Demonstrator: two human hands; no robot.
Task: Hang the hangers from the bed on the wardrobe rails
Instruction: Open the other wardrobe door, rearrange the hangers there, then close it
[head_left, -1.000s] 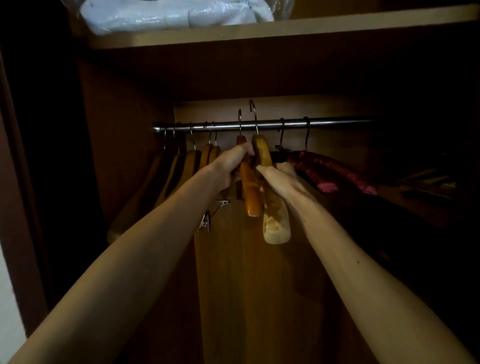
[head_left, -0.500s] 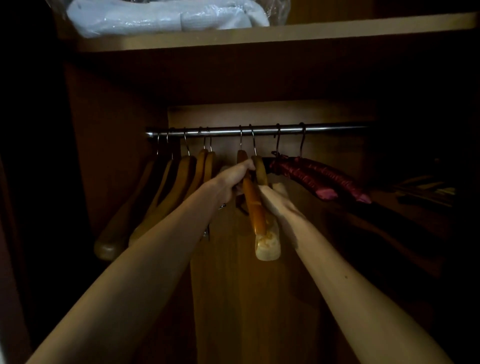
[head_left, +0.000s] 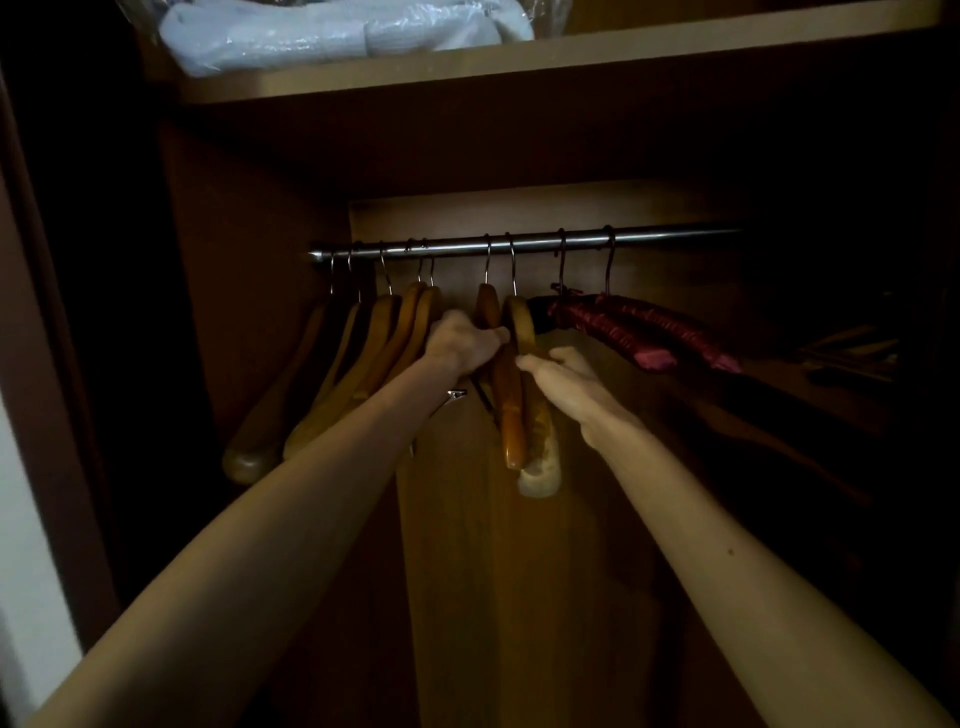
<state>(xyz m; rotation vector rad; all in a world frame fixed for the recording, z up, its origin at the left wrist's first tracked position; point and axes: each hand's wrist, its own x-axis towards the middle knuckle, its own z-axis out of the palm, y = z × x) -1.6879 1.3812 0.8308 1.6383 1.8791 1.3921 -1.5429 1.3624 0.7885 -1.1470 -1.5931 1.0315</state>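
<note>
A metal rail (head_left: 649, 239) runs across the dark wardrobe. Two wooden hangers hang from it side by side with their hooks over the rail: a darker orange hanger (head_left: 506, 410) and a paler hanger (head_left: 540, 467) just to its right. My left hand (head_left: 462, 340) grips the orange hanger near its neck. My right hand (head_left: 561, 379) holds the paler hanger by its right side, fingers curled round it. Several more wooden hangers (head_left: 379, 343) hang at the rail's left end.
Two dark red padded hangers (head_left: 639, 332) hang to the right on the same rail. A shelf (head_left: 571, 57) above carries white bedding in a plastic bag (head_left: 337, 31). The wardrobe's left wall (head_left: 234, 260) stands close to the leftmost hangers. A metal clip (head_left: 457, 395) shows under my left wrist.
The two hangers' hooks went from above the rail down onto it. Both hands have stayed on the hangers and dropped slightly with them.
</note>
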